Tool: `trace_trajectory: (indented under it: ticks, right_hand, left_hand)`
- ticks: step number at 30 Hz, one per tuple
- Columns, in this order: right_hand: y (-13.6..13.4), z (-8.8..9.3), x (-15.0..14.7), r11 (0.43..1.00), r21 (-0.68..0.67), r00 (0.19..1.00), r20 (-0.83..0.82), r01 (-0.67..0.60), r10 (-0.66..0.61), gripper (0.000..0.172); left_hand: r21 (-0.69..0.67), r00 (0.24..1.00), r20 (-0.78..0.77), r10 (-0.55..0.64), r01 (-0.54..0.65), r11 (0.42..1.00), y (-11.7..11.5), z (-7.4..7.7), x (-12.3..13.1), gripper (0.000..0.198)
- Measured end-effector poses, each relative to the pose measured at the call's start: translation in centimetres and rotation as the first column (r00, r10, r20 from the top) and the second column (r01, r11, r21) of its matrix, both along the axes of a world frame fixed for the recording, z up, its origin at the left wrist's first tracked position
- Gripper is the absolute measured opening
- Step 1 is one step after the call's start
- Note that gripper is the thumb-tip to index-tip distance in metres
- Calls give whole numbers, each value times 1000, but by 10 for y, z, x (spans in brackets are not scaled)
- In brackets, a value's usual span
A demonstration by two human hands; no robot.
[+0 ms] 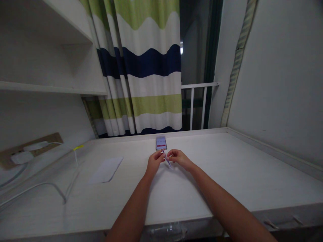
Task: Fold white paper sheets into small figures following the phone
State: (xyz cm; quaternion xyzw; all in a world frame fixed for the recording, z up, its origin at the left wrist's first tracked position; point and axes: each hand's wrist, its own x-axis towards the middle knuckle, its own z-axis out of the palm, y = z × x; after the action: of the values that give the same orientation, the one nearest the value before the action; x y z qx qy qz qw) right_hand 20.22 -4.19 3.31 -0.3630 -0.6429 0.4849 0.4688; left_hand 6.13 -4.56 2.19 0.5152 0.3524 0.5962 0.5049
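Note:
My left hand (155, 162) and my right hand (179, 159) meet above the desk, fingertips pinched together. Between them is a small thin piece of folded paper (169, 163), white with a purplish tint, tilted and seen nearly edge-on. Fingers of both hands cover its upper part, while its lower tip points down toward the desk. Just beyond the fingers lies a phone (160, 143) with its screen lit.
On the white desk (227, 168), a small stack of white paper (107, 169) lies to the left. White cables (50, 184) run from a plugged-in charger (22, 157) at far left. A striped curtain (151, 84) hangs behind, shelves (52, 88) overhang the left, and a wall (282, 84) bounds the right.

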Motion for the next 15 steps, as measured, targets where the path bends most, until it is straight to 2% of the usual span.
trace_trajectory:
  ticks: [5,11,15]
  right_hand:
    - [-4,2,0,995,-47,992,-95,-88,83,28]
    - [-6,4,-2,980,-127,972,-201,-152,125,29]
    - [-8,6,-2,970,-154,957,-253,-188,145,26]
  left_hand:
    - [-19,998,13,-61,62,998,-1,0,0,44]
    - [-16,969,63,-238,239,971,-5,2,0,47]
    - [-30,962,84,-258,261,965,-7,3,0,46]
